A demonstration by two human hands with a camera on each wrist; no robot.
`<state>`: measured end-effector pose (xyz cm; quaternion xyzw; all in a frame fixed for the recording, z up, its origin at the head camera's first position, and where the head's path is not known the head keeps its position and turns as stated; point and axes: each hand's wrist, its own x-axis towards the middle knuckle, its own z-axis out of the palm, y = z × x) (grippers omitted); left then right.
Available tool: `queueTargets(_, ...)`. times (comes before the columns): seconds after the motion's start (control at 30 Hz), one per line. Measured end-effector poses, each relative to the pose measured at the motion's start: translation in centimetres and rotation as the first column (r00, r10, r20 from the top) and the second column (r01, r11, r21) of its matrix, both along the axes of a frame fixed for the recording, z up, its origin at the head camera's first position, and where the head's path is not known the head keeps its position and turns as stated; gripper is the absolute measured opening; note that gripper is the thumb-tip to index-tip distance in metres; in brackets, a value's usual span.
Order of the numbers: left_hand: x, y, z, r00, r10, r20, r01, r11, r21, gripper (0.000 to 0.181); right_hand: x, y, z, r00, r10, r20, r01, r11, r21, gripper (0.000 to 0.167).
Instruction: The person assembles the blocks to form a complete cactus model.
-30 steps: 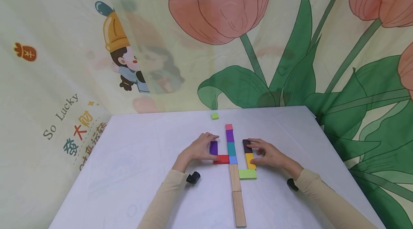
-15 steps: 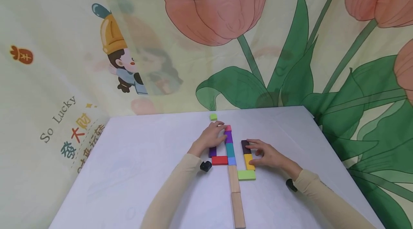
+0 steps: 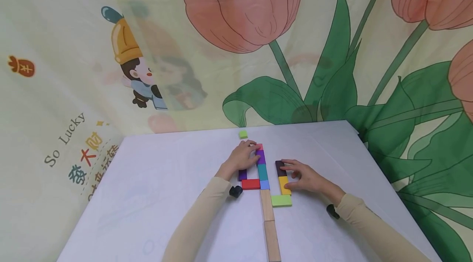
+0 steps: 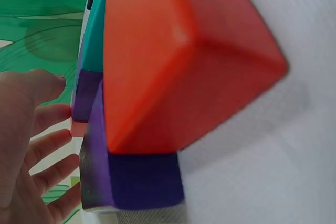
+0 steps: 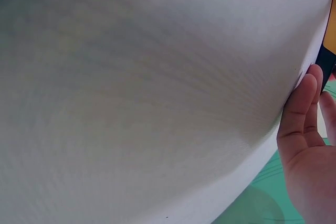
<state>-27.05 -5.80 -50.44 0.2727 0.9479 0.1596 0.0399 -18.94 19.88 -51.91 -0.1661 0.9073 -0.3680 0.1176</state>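
Observation:
In the head view my left hand (image 3: 239, 159) reaches over a short purple block (image 3: 242, 175), partly hiding it. Its fingertips touch or nearly touch the pink block (image 3: 260, 146) and the other purple block (image 3: 261, 157) at the far end of a column. In the left wrist view its fingers are spread, and the red block (image 4: 152, 66) looms close. My right hand (image 3: 307, 177) rests its fingertips against the right side of the black block (image 3: 280, 167) and the yellow block (image 3: 284, 185). Teal (image 3: 262, 172) and blue (image 3: 264, 185) blocks continue the column.
Two plain wooden blocks (image 3: 267, 205) extend the column toward the near edge. A light green block (image 3: 281, 201) lies crosswise right of them, below the yellow one. One small green block (image 3: 243, 134) sits near the far edge of the white table (image 3: 148, 196).
My left hand has left the red and left-hand purple blocks, moving up and right to the column's far end; it barely moves over the last half second. My right hand stays by the black and yellow blocks.

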Motion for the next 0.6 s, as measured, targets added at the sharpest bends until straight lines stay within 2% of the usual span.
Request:
queueTargets(0.13,0.11,-0.04,-0.05,1.000,0.000,0.012,0.000,1.000,0.013,0.048,0.09,0.00,-0.10,1.000,-0.001,-0.002,0.001,1.000,-0.003,0.064)
queueTargets(0.5,0.04,-0.12,-0.08,1.000,-0.004,-0.005,0.004,0.999,0.036,0.049,0.10,0.04,0.06,1.000,0.012,-0.012,-0.013,1.000,-0.013,0.063)
queueTargets(0.6,-0.15,-0.22,-0.21,1.000,0.019,-0.021,-0.018,0.999,0.051,0.046,0.12,0.03,0.06,1.000,0.013,-0.011,-0.013,1.000,-0.015,0.062)
